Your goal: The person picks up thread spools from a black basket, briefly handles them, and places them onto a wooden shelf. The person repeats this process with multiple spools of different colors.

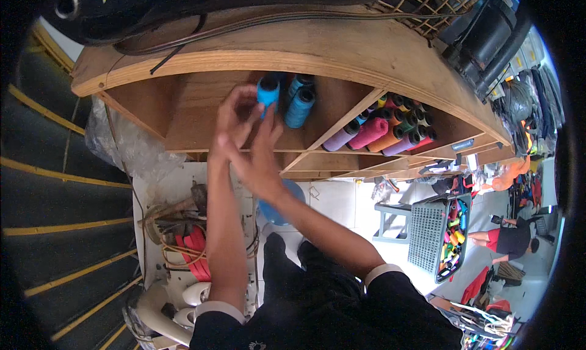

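A bright blue thread spool (268, 93) with a dark core stands at the front of a wooden shelf compartment (195, 100). My left hand (235, 115) grips its left side with bent fingers. My right hand (261, 158) crosses close below the left, its fingertips against the spool's lower part and its thumb out to the left. Palms and some fingertips are partly hidden. Just right of the held spool, two more blue thread spools (299, 109) stand one behind the other, and another blue one is partly hidden behind it.
The neighbouring compartment holds several coloured thread spools (372, 133). Below right, a grey plastic crate (427, 234) full of spools stands by a grey stool (390, 222). A blue round container (284, 206) is under the shelf. Cables (244, 23) lie on the top board. Another person (513, 240) is far right.
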`<control>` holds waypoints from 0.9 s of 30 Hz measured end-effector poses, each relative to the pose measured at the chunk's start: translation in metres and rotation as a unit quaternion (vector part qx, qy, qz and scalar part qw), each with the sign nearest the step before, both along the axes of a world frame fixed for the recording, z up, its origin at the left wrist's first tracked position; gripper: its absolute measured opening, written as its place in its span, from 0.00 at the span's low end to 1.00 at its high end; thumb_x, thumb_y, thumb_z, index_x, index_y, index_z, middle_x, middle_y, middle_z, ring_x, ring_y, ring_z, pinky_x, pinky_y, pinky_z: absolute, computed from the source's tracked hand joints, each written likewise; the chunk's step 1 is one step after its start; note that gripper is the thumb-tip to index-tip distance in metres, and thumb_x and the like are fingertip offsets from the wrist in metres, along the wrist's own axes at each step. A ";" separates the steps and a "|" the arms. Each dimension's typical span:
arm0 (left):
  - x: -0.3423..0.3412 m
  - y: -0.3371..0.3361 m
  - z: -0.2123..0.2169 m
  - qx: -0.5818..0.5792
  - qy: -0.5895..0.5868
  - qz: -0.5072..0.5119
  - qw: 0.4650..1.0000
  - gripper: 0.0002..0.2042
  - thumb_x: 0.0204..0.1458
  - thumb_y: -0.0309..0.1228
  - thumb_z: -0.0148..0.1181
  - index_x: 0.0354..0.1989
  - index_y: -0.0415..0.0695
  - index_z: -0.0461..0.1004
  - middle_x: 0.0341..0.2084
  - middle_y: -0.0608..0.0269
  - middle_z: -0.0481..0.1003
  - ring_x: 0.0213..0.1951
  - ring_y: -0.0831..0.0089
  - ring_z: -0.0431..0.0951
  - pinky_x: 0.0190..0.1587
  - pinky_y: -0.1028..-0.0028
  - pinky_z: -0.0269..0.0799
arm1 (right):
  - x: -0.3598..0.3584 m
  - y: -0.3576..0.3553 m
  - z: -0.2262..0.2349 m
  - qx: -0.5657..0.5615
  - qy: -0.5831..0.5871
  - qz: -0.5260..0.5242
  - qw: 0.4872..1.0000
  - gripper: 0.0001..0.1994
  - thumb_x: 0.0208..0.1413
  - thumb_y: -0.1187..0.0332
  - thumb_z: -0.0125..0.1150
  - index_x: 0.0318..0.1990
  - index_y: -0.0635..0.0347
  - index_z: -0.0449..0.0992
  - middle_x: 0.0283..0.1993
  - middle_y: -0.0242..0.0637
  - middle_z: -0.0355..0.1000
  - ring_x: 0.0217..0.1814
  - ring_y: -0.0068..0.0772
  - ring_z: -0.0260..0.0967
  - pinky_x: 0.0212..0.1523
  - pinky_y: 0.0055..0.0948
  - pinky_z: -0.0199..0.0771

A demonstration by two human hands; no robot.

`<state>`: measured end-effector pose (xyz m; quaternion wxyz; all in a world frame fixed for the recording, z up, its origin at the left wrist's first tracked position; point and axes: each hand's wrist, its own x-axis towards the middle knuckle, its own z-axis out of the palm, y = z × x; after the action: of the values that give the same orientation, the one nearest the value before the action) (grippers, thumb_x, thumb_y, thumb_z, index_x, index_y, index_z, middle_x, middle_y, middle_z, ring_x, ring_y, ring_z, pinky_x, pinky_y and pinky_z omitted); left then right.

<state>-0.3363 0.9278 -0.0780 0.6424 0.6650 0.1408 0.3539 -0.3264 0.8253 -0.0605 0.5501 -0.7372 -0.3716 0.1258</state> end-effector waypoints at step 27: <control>0.013 -0.070 -0.022 -0.003 0.066 -0.012 0.998 0.16 0.47 0.18 0.62 0.45 0.39 0.69 0.41 0.54 0.74 0.45 0.64 0.76 0.51 0.67 0.73 | -0.008 -0.064 -0.022 -0.002 0.038 -0.053 0.998 0.48 0.57 0.55 0.58 0.67 0.74 0.28 0.65 0.62 0.37 0.71 0.56 0.34 0.70 0.43 0.34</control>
<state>-0.3229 0.8576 -0.1002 0.6382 0.6864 0.1760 0.3009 -0.3341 0.7609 -0.0826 0.5684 -0.7518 -0.3100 0.1252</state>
